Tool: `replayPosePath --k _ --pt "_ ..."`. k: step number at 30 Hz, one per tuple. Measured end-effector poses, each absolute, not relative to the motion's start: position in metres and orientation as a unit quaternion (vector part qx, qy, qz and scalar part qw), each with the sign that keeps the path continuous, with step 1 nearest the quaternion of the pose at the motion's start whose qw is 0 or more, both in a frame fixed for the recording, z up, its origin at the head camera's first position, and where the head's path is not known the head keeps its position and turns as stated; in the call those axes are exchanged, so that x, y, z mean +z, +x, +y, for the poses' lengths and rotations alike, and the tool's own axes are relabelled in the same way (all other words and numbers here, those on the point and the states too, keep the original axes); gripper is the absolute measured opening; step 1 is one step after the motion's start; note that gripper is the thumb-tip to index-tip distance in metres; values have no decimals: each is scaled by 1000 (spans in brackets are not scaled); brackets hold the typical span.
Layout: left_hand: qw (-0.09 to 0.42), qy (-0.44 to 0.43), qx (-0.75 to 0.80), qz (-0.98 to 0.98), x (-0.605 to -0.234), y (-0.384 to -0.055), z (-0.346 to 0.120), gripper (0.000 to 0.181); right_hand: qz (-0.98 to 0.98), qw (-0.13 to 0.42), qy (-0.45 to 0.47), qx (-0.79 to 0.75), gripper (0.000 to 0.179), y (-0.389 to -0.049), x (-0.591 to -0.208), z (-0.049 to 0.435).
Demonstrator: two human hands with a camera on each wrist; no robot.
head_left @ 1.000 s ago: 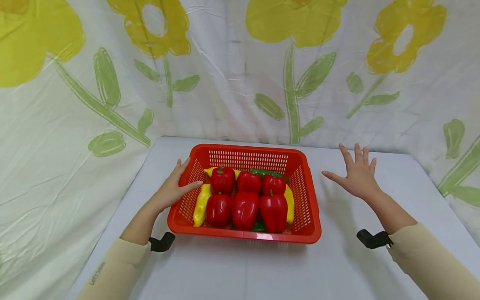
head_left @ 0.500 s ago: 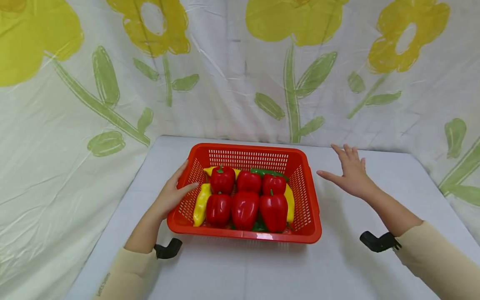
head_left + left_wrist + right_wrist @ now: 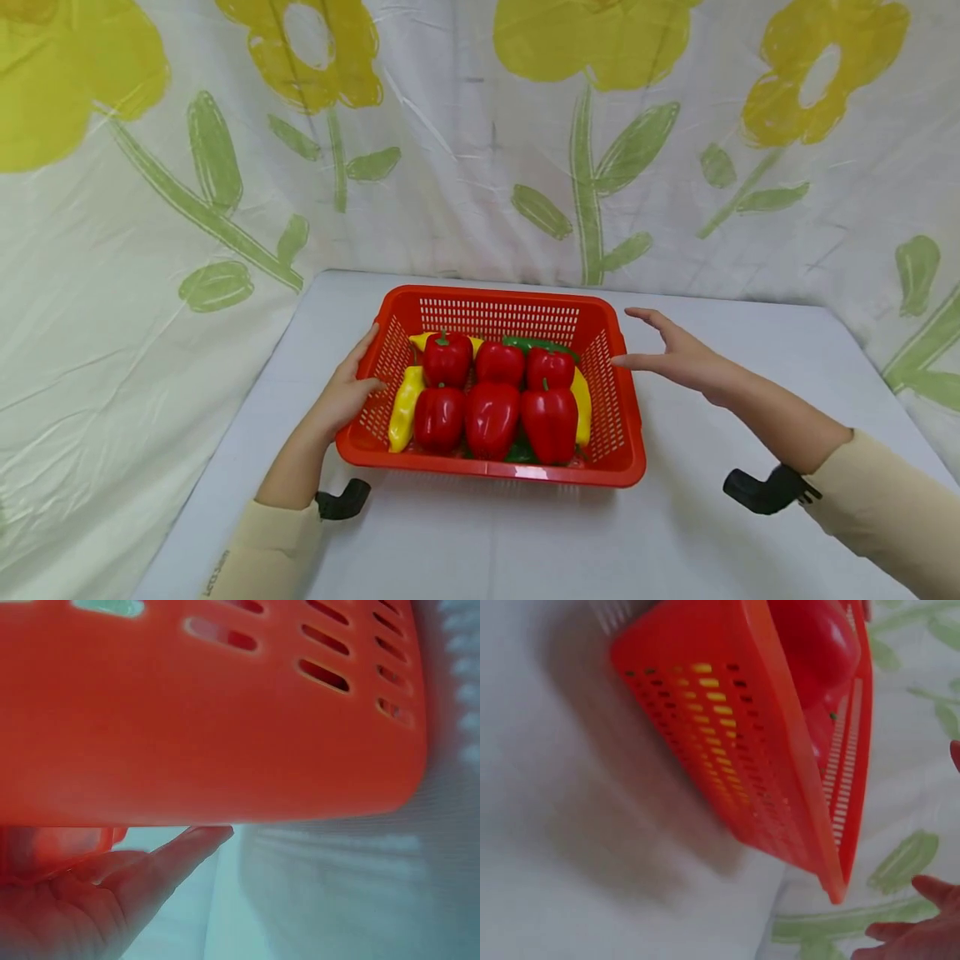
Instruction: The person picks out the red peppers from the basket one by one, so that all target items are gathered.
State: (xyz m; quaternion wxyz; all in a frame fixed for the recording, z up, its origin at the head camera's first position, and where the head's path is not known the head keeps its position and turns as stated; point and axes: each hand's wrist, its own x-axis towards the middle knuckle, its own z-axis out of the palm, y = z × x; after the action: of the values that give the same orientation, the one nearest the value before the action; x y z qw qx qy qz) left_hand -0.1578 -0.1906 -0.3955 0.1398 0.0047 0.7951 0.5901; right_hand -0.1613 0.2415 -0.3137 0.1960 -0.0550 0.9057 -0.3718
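While the red basket (image 3: 420, 464) sits on the white surface (image 3: 495, 550), the head view shows you, by my judgement, partway through taking hold of it from both ends. It is already loaded: six red peppers (image 3: 492, 419) lie in two rows, with yellow pieces (image 3: 405, 408) and green pieces (image 3: 536, 343) around them. Your left grip (image 3: 343, 398) is at the left rim, straight fingers outside, thumb spread apart over the edge. Your right grip (image 3: 678, 357) is beside the right rim, thumb and fingers apart; that side seems left to secure. The peppers are glossy, rounded and lobed; the basket looks like slotted plastic with sloping walls and a smooth lip.

In the left wrist view, the basket wall fills most of your view, smooth below its oblong slots; a fingertip appears to meet its edge, but how firmly cannot be told.

In the right wrist view, your spread fingers hold nothing, and a gap separates them from the basket; yellow shows through its slots.
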Motion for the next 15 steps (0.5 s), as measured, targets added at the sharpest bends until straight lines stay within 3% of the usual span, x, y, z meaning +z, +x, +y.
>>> replayPosePath --k 15 --pt "129 10 589 798 -397 -158 -190 81 873 243 -61 -419 85 -151 -304 210"
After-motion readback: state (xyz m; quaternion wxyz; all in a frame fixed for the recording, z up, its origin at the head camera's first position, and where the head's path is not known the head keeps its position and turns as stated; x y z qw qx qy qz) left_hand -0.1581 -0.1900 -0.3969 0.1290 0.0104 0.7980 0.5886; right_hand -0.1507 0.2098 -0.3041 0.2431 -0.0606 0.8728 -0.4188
